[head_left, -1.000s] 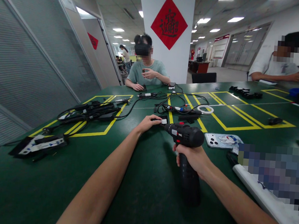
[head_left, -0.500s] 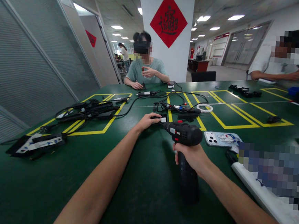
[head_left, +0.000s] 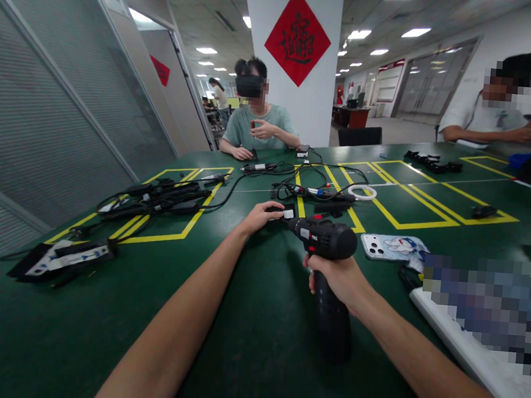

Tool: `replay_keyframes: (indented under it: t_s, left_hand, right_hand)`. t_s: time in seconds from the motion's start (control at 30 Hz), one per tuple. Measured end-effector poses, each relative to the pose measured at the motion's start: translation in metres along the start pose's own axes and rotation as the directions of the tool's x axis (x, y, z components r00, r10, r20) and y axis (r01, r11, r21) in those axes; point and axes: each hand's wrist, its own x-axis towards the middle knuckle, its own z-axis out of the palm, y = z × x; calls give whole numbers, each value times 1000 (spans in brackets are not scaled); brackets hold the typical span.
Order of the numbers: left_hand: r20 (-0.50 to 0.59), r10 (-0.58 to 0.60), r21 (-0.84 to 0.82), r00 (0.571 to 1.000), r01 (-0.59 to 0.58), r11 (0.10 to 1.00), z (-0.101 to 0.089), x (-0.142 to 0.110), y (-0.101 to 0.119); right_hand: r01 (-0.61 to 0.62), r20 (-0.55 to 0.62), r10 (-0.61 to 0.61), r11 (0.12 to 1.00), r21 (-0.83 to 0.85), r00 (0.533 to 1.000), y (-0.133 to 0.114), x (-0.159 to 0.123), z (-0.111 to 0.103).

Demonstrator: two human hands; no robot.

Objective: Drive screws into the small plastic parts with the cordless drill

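Note:
My right hand is wrapped round the grip of a black cordless drill, its battery end low over the table. The drill's front points left, towards a small black part with a white label. My left hand holds that part down on the green table, fingers bent over its near left side. Much of the part lies under my fingers and behind the drill, and I cannot make out whether the drill's tip touches it.
Black cables and tools lie at the left, with a white-and-black packet nearer. Beyond my hands are more cables and a white ring. A phone lies right of the drill. Two people sit at the table's far side.
The view has shifted very slightly. Both hands, the drill and the black part keep their places relative to each other.

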Motion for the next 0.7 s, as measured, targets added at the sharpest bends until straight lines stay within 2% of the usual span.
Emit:
replay_keyframes:
  t_s: [0.53, 0.7]
  left_hand:
    - [-14, -18, 13, 1000, 19, 1000, 1, 1, -3]
    - [-5, 1, 28, 1000, 0, 1000, 0, 1, -2]
  right_hand:
    - [31, 106, -31, 1000, 0, 994, 0, -1, -4]
    - [-17, 13, 17, 1000, 26, 1000, -3, 0, -2]
